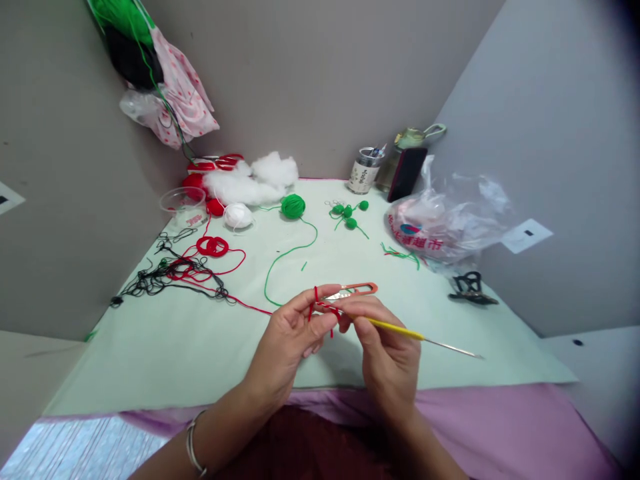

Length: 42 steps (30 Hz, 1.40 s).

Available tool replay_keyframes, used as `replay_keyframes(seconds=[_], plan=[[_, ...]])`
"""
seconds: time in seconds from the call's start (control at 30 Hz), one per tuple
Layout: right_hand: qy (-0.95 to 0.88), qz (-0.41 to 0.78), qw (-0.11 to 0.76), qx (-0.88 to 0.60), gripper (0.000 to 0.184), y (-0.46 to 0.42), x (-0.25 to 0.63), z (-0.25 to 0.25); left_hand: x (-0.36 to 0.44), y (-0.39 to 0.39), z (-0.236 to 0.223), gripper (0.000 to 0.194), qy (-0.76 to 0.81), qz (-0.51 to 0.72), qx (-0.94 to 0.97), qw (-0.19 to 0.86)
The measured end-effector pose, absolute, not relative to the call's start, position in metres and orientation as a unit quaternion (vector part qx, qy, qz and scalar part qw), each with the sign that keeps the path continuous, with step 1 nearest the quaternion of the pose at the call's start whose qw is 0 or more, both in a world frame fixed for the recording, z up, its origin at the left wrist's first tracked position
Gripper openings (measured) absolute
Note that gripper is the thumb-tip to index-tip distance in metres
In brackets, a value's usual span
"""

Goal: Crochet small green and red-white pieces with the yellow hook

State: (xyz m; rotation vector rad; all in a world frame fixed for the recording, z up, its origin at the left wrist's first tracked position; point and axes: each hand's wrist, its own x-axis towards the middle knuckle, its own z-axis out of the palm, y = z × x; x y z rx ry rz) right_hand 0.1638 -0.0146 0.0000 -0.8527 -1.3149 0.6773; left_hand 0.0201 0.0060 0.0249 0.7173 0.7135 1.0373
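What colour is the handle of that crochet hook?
The crochet hook's handle is yellow, seen best in the head view.

Your hook (pixel 419 335): smooth, plastic-looking handle (pixel 397 327), shiny metal shaft (pixel 453 348). Your red yarn (pixel 334 309): matt, fibrous. Your worktop (pixel 200 353): matt cloth. Your bag (pixel 445 223): glossy, crinkled plastic.

Grey back wall (pixel 300 87), plain, meets left wall (pixel 60 253) and right wall (pixel 560 120) at corners behind the table. Right side reads paler and bluer; left, duller grey. White card with dark mark on each side: left card (pixel 11 205), right card (pixel 543 235). Table covered in pale green cloth (pixel 200 360); purple fabric (pixel 495 427) along front edge. Lower left: pale blue streaked surface (pixel 95 443); cannot tell whether floor. Light soft, diffuse.
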Motion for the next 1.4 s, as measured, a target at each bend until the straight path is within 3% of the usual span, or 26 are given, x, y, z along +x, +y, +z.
replay_keyframes(seconds=[0.27, 0.47, 0.6, 0.8, 1.07, 1.23, 1.3, 1.4], plan=[[-0.614, 0.215, 0.643, -0.405, 0.028, -0.016, 0.162, -0.003, 0.024, 0.004, 0.032, 0.062, 0.325, 0.48, 0.272, 0.768], [-0.658, 0.054, 0.614, -0.432, 0.041, -0.02, 0.155, -0.004, 0.028, 0.001, 0.022, 0.049, 0.333, 0.516, 0.297, 0.731], [-0.642, 0.125, 0.624, -0.427, 0.036, -0.021, 0.158, -0.003, 0.026, 0.0, 0.017, 0.047, 0.348, 0.538, 0.345, 0.686], [-0.572, 0.277, 0.657, -0.405, 0.022, -0.018, 0.162, -0.002, 0.024, 0.0, 0.027, 0.067, 0.347, 0.501, 0.295, 0.736], [-0.54, 0.316, 0.682, -0.378, 0.02, -0.013, 0.169, -0.005, 0.017, 0.006, 0.03, 0.052, 0.29, 0.454, 0.236, 0.809], [-0.492, 0.378, 0.698, -0.357, 0.023, -0.009, 0.176, 0.005, 0.013, 0.01, 0.026, 0.044, 0.288, 0.461, 0.252, 0.801], [-0.54, 0.332, 0.673, -0.382, 0.021, -0.012, 0.172, 0.006, 0.018, 0.006, 0.024, 0.048, 0.312, 0.486, 0.284, 0.765], [-0.651, 0.132, 0.609, -0.434, 0.025, -0.018, 0.167, 0.002, 0.024, 0.001, 0.021, 0.061, 0.329, 0.508, 0.312, 0.732]])
